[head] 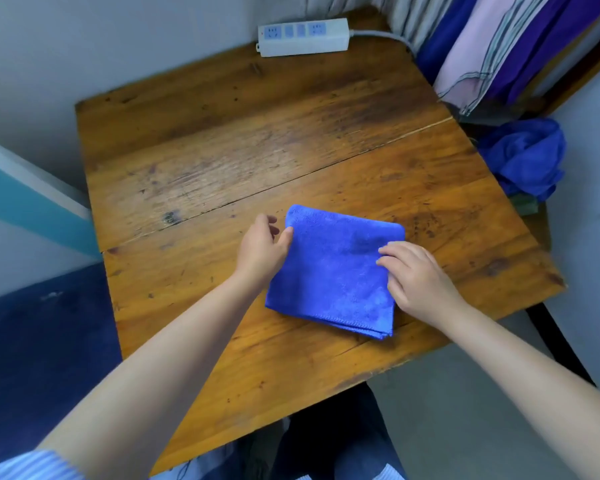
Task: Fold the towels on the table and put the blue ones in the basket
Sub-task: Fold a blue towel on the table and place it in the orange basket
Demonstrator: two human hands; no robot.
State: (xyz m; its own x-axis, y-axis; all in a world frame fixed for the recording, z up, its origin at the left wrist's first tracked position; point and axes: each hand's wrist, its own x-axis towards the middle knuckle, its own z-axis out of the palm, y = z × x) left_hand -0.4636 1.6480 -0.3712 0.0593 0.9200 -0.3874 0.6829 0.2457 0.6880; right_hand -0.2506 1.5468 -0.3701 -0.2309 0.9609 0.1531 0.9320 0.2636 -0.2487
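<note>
While it lies folded into a thick, plush square near the table's (222, 161) six o'clock edge, the blue towel (333, 268) shows stitched layered hems at its near side. At its nine o'clock edge the left hand (262, 251) pinches the fold; at three o'clock the right hand (418, 277) presses flat, fingers together. Toward twelve o'clock sits a power strip (303, 37); at two o'clock, off the table, a crumpled blue cloth (525, 157).

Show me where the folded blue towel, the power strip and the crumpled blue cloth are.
Folded blue towel (333, 271): head view, middle of its top layer.
Power strip (303, 37): head view, centre of its white body at the table's far edge.
Crumpled blue cloth (523, 157): head view, middle of the bunch beyond the table's right edge.
</note>
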